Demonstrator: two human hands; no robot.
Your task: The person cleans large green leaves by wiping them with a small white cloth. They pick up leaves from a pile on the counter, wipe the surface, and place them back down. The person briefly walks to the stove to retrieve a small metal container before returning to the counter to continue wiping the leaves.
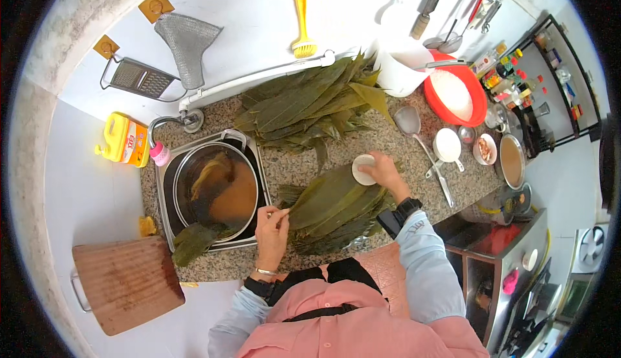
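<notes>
My left hand (271, 236) pinches the narrow left end of a broad green leaf (330, 198), at the top of a stack of similar leaves (325, 241) on the granite counter. In my right hand (385, 171) is a round whitish pad (364, 169), held flat against the leaf's right end. Left of the stack, a metal pot (175, 190) of brown water sits in the sink (166, 232). One leaf lies in that water, and another leaf (194, 246) hangs over the pot's near rim. A large heap of leaves (301, 110) lies behind, against the wall.
A metal spatula (409, 120), a white saucepan (446, 144), a bowl of meat pieces (485, 149) and a red basin (478, 115) of white grains stand to the right. The faucet (157, 130) arches over the sink's left side. A wooden cutting board (128, 282) hangs at lower left.
</notes>
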